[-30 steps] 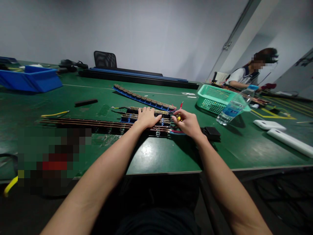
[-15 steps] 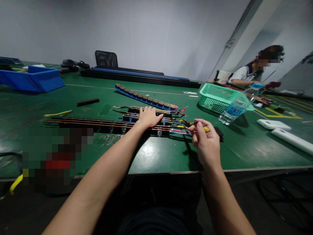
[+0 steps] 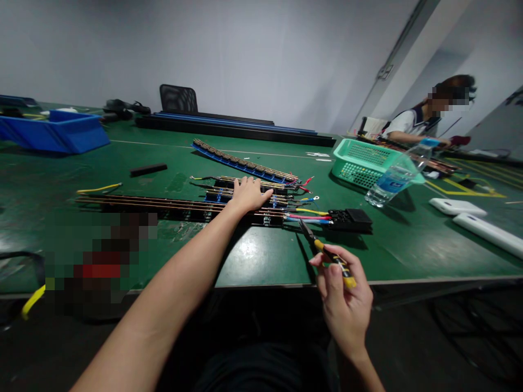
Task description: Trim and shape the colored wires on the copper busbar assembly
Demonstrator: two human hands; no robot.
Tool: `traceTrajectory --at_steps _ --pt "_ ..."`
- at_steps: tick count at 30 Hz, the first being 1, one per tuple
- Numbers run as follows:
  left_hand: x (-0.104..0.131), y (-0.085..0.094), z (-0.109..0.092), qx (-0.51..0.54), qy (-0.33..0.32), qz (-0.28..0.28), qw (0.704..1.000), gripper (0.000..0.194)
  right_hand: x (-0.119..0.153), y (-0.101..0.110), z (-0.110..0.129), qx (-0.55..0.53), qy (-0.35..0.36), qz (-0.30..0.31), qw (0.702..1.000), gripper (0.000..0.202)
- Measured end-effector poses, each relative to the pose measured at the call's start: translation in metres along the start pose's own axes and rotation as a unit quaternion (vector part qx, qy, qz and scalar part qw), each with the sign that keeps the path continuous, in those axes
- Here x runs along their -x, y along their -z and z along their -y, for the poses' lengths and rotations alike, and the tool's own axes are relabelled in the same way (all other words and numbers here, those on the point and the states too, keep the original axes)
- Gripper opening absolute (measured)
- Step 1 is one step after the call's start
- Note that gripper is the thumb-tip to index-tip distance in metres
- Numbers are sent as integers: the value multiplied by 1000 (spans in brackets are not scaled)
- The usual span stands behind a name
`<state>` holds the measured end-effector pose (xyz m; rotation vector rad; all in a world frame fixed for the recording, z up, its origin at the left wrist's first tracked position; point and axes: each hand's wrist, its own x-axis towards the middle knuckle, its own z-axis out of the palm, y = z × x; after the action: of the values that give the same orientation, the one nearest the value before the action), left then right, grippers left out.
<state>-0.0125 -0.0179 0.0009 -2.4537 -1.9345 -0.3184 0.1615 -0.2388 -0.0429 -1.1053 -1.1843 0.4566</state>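
My left hand (image 3: 248,196) lies with spread fingers on the black and blue strips (image 3: 212,193) carrying copper-coloured rods. My right hand (image 3: 345,280) is closed around the yellow and black handles of pliers (image 3: 314,237), whose dark jaws point up and left, near the coloured wires (image 3: 312,218). Those wires run from the long rod assembly (image 3: 175,207) to a black connector block (image 3: 351,219). Behind my left hand lies a curved blue strip (image 3: 241,163) with red wires at its right end.
A green basket (image 3: 359,169) and a water bottle (image 3: 388,185) stand at the right, near white devices (image 3: 486,228). A blue bin (image 3: 61,133) is at the far left. Long black bars (image 3: 237,128) lie at the back. A person (image 3: 417,122) sits at the far right.
My right hand has moved down toward the table's front edge with the pliers, uncovering the black connector block. My left hand has stayed in place.
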Motion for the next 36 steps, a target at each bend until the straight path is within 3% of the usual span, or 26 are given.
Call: traceTrajectory --at_steps 9,12,15,18,21,25,32,36 --pt "0 -1 0 -1 -4 1 1000 67 -16 -6 -13 56 20 27 998 30" --pt "1 -1 0 -4 -6 -3 1000 67 -26 -14 -23 120 45 71 989 28" --pt "1 -2 1 -5 -9 -8 1000 66 -30 -18 -31 219 99 129 962 28" --pt "1 -2 0 -6 -11 -11 1000 67 -30 -17 -36 323 183 170 913 38" --pt "1 -2 0 -10 -11 -11 1000 66 -31 -13 -37 350 210 205 890 39" --pt "1 -1 0 -12 -5 -7 1000 64 -34 -11 -29 294 140 227 918 29" --pt "1 -1 1 -7 -6 -6 1000 63 -42 -20 -13 125 9 223 967 33" --pt "0 -2 1 -2 -4 -2 1000 65 -48 -35 -14 -16 -84 140 986 36"
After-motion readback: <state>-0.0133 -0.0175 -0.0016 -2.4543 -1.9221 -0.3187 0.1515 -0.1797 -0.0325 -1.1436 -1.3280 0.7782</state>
